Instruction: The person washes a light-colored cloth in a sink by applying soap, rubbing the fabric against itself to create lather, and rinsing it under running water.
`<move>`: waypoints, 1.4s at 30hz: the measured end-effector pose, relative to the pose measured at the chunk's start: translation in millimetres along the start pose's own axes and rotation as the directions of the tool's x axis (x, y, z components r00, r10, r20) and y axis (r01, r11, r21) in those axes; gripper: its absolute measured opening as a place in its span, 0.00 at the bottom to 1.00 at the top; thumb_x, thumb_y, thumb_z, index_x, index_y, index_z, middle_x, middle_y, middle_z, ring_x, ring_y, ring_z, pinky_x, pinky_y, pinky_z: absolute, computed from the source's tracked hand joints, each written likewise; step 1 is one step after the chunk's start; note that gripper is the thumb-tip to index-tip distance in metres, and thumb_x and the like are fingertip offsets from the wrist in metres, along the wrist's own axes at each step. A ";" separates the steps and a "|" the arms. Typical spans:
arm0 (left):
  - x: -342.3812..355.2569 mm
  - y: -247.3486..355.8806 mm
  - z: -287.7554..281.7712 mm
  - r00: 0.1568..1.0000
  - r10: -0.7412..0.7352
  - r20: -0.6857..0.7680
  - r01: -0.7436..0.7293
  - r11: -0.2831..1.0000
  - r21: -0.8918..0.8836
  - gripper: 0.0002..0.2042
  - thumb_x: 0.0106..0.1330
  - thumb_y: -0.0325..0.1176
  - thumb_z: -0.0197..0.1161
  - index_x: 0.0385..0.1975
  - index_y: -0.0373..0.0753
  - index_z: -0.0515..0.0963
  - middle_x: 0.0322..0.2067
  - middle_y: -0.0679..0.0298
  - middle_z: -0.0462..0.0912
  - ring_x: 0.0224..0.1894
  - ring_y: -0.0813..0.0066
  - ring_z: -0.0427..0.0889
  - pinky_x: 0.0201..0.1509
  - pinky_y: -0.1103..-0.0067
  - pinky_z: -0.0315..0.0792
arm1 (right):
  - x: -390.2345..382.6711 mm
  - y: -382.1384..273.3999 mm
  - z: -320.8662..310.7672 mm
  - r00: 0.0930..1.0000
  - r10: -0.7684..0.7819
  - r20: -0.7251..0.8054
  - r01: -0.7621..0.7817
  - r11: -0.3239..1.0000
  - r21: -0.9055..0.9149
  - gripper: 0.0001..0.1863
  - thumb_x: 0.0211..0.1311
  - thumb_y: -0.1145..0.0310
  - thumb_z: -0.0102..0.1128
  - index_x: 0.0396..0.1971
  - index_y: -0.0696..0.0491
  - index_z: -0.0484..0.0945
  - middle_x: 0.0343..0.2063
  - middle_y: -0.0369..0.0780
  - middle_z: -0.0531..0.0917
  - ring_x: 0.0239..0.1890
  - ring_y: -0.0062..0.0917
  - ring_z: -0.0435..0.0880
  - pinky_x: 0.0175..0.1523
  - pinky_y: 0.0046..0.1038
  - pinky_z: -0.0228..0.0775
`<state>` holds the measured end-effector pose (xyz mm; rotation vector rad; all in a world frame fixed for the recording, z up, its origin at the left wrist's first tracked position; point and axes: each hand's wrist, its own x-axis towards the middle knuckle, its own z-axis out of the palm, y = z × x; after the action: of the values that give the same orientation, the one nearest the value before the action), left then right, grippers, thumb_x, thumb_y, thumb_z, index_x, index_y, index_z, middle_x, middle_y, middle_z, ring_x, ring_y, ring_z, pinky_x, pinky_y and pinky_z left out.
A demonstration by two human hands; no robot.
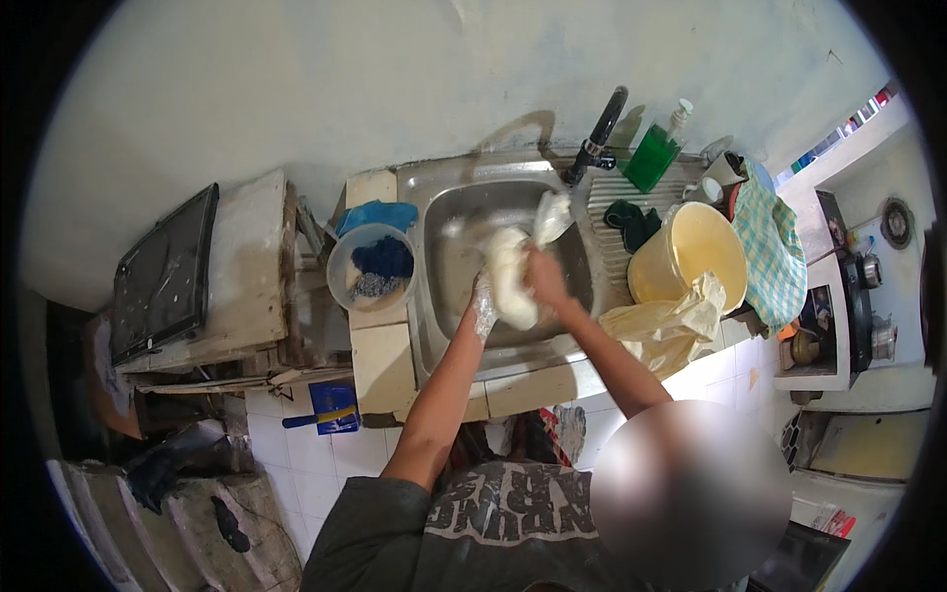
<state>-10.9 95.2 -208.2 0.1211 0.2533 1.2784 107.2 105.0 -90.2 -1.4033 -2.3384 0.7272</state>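
Observation:
A pale, soft-looking bundle in clear plastic [511, 291], with a bunched top, is held upright over the steel sink [454, 207]. My right hand [543, 278] grips its right side, slightly smeared by motion. My left hand [484, 294], coated with white stuff on the wrist, is at the bundle's left side; its fingers are mostly hidden. The black faucet [602, 133] rises behind the bundle.
A bowl with blue scrubbers [380, 259] and a blue cloth [375, 212] sit left. Right are green soap [649, 160], dark pads [631, 225], a cream bucket [656, 271], crumpled plastic [666, 335] and a checked cloth [774, 252]. A stove [858, 316] stands far right.

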 end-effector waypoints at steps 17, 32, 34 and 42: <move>10.6 6.3 21.9 0.998 0.065 -0.024 -0.064 0.997 0.046 0.20 0.65 0.41 0.43 0.52 0.36 0.64 0.48 0.56 0.70 0.48 0.65 0.72 0.54 0.70 0.66 | 1.1 19.2 -3.0 0.963 -0.254 -0.092 0.257 0.966 0.029 0.19 0.31 0.78 0.58 0.32 0.61 0.75 0.29 0.52 0.77 0.30 0.44 0.78 0.35 0.35 0.71; 19.1 -7.6 -21.6 0.994 0.112 -0.016 -0.113 0.992 -0.052 0.18 0.64 0.43 0.46 0.47 0.37 0.69 0.41 0.61 0.76 0.40 0.70 0.77 0.46 0.73 0.73 | -8.2 13.7 18.1 0.950 -0.279 -0.143 0.279 0.960 -0.017 0.21 0.32 0.76 0.59 0.35 0.60 0.74 0.24 0.52 0.78 0.29 0.45 0.78 0.35 0.35 0.70; 19.5 -14.0 9.7 0.997 0.054 -0.052 -0.053 0.998 0.017 0.18 0.65 0.43 0.44 0.47 0.37 0.69 0.43 0.60 0.75 0.42 0.69 0.76 0.48 0.73 0.72 | -16.1 16.8 11.4 0.925 -0.291 -0.242 0.316 0.946 0.070 0.21 0.32 0.75 0.61 0.35 0.59 0.75 0.26 0.50 0.78 0.29 0.45 0.78 0.35 0.34 0.70; -5.9 1.6 38.1 0.982 0.071 -0.176 -0.059 0.995 0.075 0.22 0.65 0.48 0.44 0.49 0.36 0.67 0.46 0.58 0.73 0.47 0.64 0.74 0.53 0.69 0.68 | -1.7 27.5 -15.5 0.984 -0.072 0.165 0.104 0.976 -0.192 0.19 0.41 0.70 0.61 0.36 0.62 0.73 0.36 0.51 0.76 0.39 0.44 0.76 0.43 0.35 0.67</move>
<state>-4.3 91.9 -170.4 0.0744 0.4506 1.3475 135.8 118.2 -93.2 -1.3538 -2.6419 0.6120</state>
